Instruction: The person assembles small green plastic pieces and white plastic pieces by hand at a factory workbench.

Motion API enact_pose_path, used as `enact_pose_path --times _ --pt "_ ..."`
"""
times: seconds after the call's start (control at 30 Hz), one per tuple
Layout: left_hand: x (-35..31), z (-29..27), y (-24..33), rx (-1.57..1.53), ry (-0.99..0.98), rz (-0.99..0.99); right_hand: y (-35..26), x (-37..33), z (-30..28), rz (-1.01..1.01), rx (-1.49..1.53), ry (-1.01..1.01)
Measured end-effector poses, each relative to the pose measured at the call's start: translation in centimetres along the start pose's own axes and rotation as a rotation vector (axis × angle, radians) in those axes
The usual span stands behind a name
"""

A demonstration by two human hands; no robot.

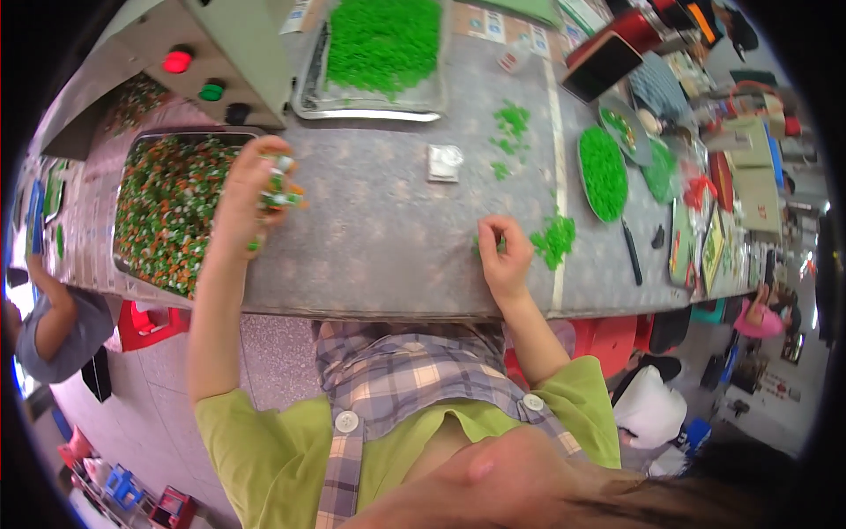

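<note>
The left hand (240,198) holds small multicoloured pieces (280,192) at the right edge of a tray (196,133) filled with similar pieces. The right hand (506,260) curls over the worktop (379,238), just beside a loose green pile (555,242). Beyond stands a metal tray (370,115).

Bright, with strong edge distortion.

The left hand (242,189) hides part of the tray (198,131) of mixed pieces (167,207).

Grey table (370,256) bears trays (366,115), green pieces (554,241).
</note>
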State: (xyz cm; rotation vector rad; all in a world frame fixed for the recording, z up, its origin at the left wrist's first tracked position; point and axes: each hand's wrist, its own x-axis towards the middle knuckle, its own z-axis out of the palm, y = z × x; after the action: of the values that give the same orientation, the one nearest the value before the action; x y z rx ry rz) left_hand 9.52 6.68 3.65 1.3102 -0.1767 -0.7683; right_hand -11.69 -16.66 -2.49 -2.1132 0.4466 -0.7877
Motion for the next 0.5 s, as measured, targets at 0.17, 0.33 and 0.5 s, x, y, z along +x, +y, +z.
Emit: enact_pose_path --times 0.17,0.33,0.5 --pt "0.7 6.9 -6.4 0.964 -0.057 0.638 1.9 2.6 -3.5 0.235 0.090 0.160" --pt "0.3 8.0 -7.8 1.426 -0.028 0.619 1.9 4.1 -5.6 0.180 -0.088 -0.199" --pt "-0.3 7.3 -7.9 1.478 -0.013 0.676 1.8 3.7 -5.4 0.098 -0.176 -0.474"
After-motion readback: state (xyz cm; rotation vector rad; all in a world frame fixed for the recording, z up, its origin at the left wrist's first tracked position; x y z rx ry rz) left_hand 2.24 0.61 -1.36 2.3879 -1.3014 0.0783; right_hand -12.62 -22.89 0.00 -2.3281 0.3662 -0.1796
